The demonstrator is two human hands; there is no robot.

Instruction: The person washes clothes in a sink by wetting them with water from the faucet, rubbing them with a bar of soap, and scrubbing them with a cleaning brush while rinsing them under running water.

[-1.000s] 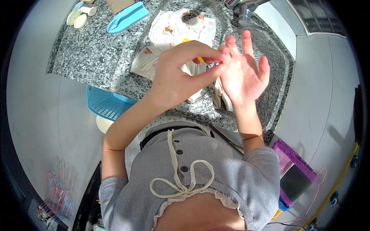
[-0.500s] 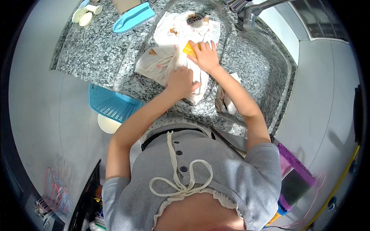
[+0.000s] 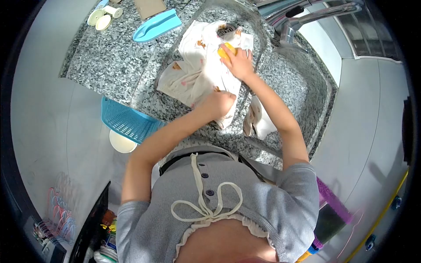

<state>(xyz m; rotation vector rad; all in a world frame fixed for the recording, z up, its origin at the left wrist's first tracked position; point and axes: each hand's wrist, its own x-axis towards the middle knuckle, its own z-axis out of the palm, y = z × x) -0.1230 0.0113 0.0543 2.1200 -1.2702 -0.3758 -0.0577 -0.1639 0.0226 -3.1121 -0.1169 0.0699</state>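
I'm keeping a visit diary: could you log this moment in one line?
left hand: curled on white garment | right hand: holding yellow block | blue brush: on counter

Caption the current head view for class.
Right hand holds a yellow block on white cloth in a speckled sink, left hand on cloth.

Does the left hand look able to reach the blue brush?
Probably yes: the left hand is on the white garment, and nothing upright seems to block its way to the blue brush.

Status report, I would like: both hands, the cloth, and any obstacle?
Right hand holding yellow block against white cloth. Left hand curled on cloth, grip hidden. Cloth wrinkled, spread in basin. Blue brush on counter, clear of hands.
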